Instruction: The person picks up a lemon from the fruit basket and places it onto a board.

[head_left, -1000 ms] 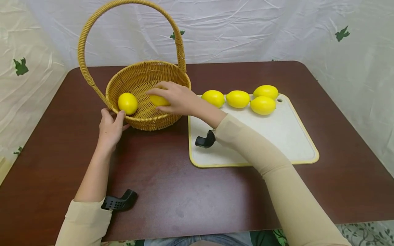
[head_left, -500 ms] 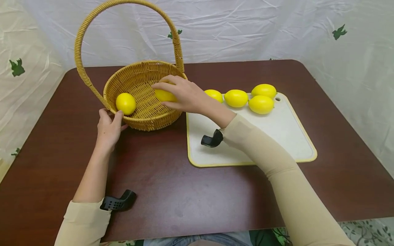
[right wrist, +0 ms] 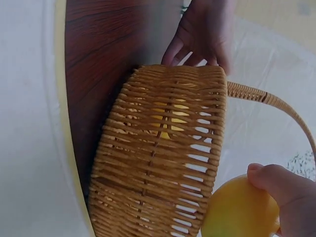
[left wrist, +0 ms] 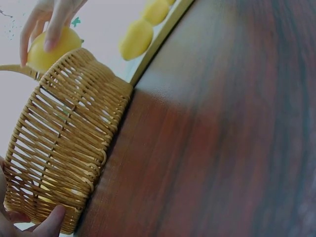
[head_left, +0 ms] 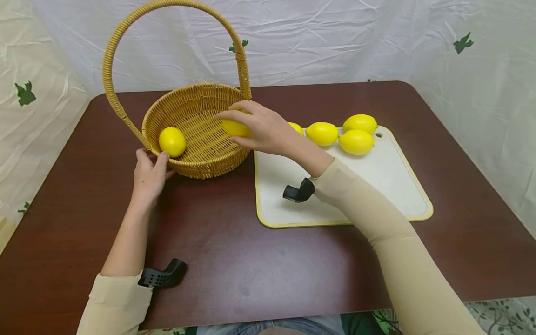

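A wicker basket [head_left: 205, 164] with a tall hooped handle stands at the left of the table. My left hand [head_left: 148, 179] grips its front left rim, thumb on top and fingers beneath. Inside, against the left wall, lies one lemon [head_left: 172, 142]. My right hand [head_left: 268, 130] holds another lemon [head_left: 236, 128] over the basket's right rim. In the right wrist view, the thumb presses on this held lemon [right wrist: 242, 207], close beside the rim. Seen from the left wrist, the lemon [left wrist: 59, 47] is above the rim, with fingers around it.
Right of the basket lies a white cutting board [head_left: 268, 195] with a yellow edge. Several lemons [head_left: 321, 134] sit along its far edge, one partly hidden by my right hand. Pale cloth [head_left: 335, 42] hangs behind the brown table [head_left: 234, 270].
My right hand has moved right and slightly up with the lemon, from within the basket to its right rim. The left hand and the other lemons stay put.
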The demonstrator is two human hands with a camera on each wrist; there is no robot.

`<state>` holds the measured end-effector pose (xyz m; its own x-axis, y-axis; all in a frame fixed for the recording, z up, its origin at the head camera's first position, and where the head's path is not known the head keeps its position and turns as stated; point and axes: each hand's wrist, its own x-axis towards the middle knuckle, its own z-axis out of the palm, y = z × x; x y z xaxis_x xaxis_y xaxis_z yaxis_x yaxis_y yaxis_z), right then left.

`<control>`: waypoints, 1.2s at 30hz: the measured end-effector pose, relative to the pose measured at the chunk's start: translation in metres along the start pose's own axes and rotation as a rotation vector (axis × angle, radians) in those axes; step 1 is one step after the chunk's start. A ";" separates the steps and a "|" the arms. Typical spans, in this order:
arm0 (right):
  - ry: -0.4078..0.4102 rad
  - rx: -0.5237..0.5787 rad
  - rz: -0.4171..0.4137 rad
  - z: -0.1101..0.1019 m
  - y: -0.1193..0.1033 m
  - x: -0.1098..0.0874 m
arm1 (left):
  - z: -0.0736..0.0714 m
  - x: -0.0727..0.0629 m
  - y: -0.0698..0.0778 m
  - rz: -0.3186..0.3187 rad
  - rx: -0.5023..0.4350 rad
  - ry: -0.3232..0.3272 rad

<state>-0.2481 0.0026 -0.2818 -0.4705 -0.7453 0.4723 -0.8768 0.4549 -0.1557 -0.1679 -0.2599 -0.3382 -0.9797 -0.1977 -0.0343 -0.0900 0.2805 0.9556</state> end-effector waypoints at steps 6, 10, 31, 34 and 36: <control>-0.009 0.047 0.080 -0.007 0.002 -0.014 | 0.000 0.000 0.001 -0.001 0.007 -0.001; -0.015 0.074 0.109 -0.009 0.002 -0.023 | 0.001 -0.001 0.000 0.000 0.010 -0.006; 0.027 0.150 0.243 -0.029 0.019 -0.081 | 0.002 -0.002 0.003 -0.011 0.010 -0.006; 0.011 0.138 0.259 -0.031 0.022 -0.089 | 0.002 -0.002 0.002 -0.013 0.004 -0.005; 0.003 0.128 0.277 -0.034 0.024 -0.095 | 0.002 -0.002 0.002 -0.015 0.000 -0.004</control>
<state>-0.2210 0.1004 -0.3006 -0.6932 -0.5998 0.3996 -0.7207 0.5755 -0.3865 -0.1662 -0.2574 -0.3368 -0.9789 -0.1982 -0.0496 -0.1045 0.2773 0.9551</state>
